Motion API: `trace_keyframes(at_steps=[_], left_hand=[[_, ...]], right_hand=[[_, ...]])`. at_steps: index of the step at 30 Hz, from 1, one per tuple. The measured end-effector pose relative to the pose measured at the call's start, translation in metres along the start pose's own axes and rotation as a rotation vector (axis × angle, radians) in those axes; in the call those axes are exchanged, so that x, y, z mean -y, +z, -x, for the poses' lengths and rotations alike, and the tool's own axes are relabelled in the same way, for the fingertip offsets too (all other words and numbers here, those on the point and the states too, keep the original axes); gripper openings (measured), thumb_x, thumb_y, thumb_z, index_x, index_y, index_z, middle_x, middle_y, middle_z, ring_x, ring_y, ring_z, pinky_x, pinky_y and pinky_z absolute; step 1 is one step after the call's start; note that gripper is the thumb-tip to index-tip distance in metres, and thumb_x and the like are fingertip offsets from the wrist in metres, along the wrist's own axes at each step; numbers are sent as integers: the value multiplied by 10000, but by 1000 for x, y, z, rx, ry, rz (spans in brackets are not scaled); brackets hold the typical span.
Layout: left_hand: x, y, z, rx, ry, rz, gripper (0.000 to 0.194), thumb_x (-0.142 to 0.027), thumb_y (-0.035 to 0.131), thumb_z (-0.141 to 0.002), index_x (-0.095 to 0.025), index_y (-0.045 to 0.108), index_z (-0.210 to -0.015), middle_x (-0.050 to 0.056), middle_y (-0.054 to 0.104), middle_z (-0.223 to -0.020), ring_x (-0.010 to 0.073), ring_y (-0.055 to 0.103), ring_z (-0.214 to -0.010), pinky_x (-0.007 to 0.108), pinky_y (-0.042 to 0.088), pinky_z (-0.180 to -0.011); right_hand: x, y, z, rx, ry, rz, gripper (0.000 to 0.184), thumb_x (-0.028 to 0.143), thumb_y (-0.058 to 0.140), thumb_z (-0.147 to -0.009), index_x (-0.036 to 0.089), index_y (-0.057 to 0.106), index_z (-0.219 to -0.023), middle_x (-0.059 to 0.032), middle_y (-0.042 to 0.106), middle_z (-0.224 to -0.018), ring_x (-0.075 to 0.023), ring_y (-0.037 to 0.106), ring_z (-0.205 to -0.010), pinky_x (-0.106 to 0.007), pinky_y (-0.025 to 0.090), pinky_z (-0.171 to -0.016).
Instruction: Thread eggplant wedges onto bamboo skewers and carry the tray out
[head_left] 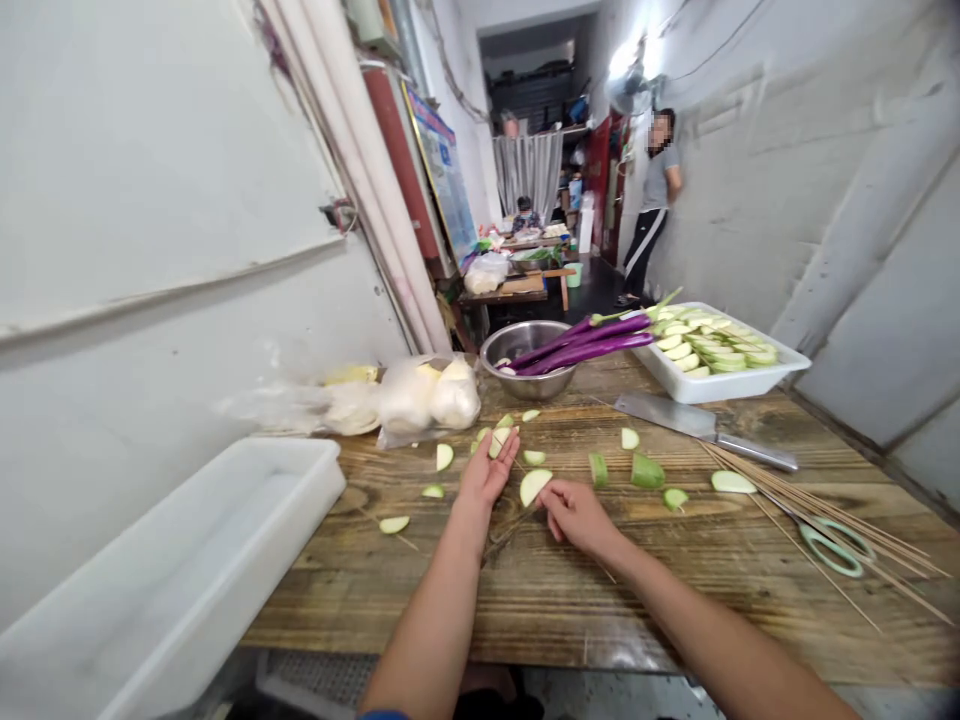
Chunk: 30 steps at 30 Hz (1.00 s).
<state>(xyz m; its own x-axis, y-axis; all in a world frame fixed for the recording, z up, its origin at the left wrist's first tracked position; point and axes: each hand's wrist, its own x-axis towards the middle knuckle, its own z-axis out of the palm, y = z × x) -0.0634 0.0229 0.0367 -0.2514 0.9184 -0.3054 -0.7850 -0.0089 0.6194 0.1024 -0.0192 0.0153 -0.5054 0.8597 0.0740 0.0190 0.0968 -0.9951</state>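
Note:
My right hand (pixel 574 512) pinches a half-round zucchini slice (pixel 535 486), pale inside with a thin green rim. To its left, my left hand (pixel 486 474) is turned palm up, fingers fairly straight, with another zucchini slice (pixel 499 441) held between thumb and fingers. Several loose slices lie around both hands, among them one slice (pixel 445 457) left of my left hand and one (pixel 394 524) nearer the front. Right of my hands are a thick zucchini chunk (pixel 646 471) and a smaller piece (pixel 598 470). Thin sticks lie partly under my hands.
A cleaver (pixel 667 412), wooden skewers (pixel 832 510) and green-handled scissors (pixel 829 548) lie at right. Behind stand a metal bowl (pixel 491 352) with purple eggplants (pixel 592 345) and a white tray (pixel 735 388) of slices. An oblong white tub (pixel 225 560) and plastic bags (pixel 420 405) are left. A person (pixel 656 200) stands beyond.

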Motion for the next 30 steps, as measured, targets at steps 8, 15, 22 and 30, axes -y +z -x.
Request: trace_keyframes(at_steps=[8, 15, 22, 30], left_hand=[[-11, 2, -2, -99, -4, 43, 143, -134, 466, -861, -83, 549, -966, 162, 674, -960, 199, 666, -856, 304, 573, -704], [-14, 4, -1, -89, 44, -16, 100, -131, 477, -857, -74, 553, -888, 170, 680, -919, 210, 666, -856, 307, 567, -717], [-13, 2, -3, -77, 37, -47, 99, -119, 493, -845, -76, 557, -907, 166, 681, -929, 215, 666, -856, 319, 566, -720], [-13, 2, -3, -84, 59, -53, 86, -107, 493, -841, -57, 562, -839, 166, 687, -810, 220, 677, -787, 325, 563, -706]], right_hand=[[9, 5, 11, 12, 75, 4, 224, 364, 425, -769, 192, 530, -672, 86, 395, -323, -86, 352, -286, -193, 227, -356], [9, 3, 12, -22, 125, -43, 224, 379, 446, -753, 191, 532, -666, 84, 393, -317, -85, 328, -283, -202, 216, -357], [6, 4, 9, -28, 123, -52, 226, 382, 431, -727, 190, 527, -655, 86, 366, -322, -81, 312, -291, -197, 192, -348], [8, 3, 11, -14, 118, -30, 246, 390, 413, -737, 184, 522, -662, 83, 369, -329, -81, 315, -305, -194, 210, -352]])
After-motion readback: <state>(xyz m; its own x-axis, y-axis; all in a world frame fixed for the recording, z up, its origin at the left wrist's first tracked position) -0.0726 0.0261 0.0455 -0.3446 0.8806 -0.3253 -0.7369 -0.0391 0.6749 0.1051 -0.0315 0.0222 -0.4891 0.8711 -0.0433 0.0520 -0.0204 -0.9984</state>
